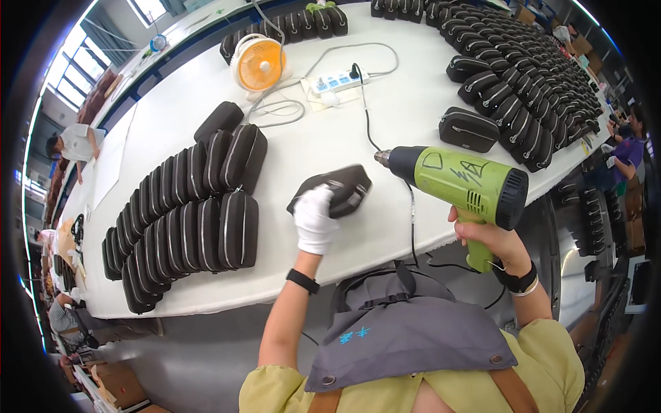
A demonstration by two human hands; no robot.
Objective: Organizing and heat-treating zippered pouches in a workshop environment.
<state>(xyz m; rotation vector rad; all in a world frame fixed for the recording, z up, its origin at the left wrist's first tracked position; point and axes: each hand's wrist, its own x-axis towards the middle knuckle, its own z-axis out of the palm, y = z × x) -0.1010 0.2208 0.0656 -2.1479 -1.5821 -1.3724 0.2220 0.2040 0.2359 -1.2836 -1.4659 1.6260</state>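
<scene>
My left hand [315, 219], in a white glove, grips a black zippered pouch [351, 186] lying tilted on the white table near its front edge, fingers over its near left part. My bare right hand [485, 237] is closed round the handle of a green heat gun [454, 182] with a black rear cap. Its metal nozzle points left, above and just right of the pouch. A black cord [368, 117] runs across the table to a white power strip [330, 81].
Rows of black pouches [175, 220] stand at left, more [502, 96] at right and behind. An orange fan [256, 65] with grey cables sits at the back of the white table [361, 255]. Other people [76, 148] are at far left and right [626, 158].
</scene>
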